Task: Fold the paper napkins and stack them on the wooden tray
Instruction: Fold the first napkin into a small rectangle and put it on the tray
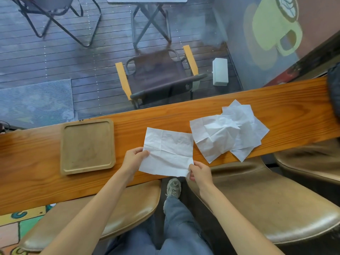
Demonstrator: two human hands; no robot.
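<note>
One white paper napkin [168,151] lies unfolded and creased on the wooden counter [257,102], its near edge lifted. My left hand [133,160] pinches its left edge, and my right hand [199,173] pinches its near right corner. To the right, a loose pile of several unfolded napkins [230,131] rests on the counter, partly overhanging the near edge. A square wooden tray [88,146] sits to the left of the held napkin, with nothing on it.
Two tan padded stools [266,208] stand under the counter's near edge, either side of my legs. A dark bag [334,92] sits at the counter's far right end. Beyond the counter is a window onto a deck with folding chairs.
</note>
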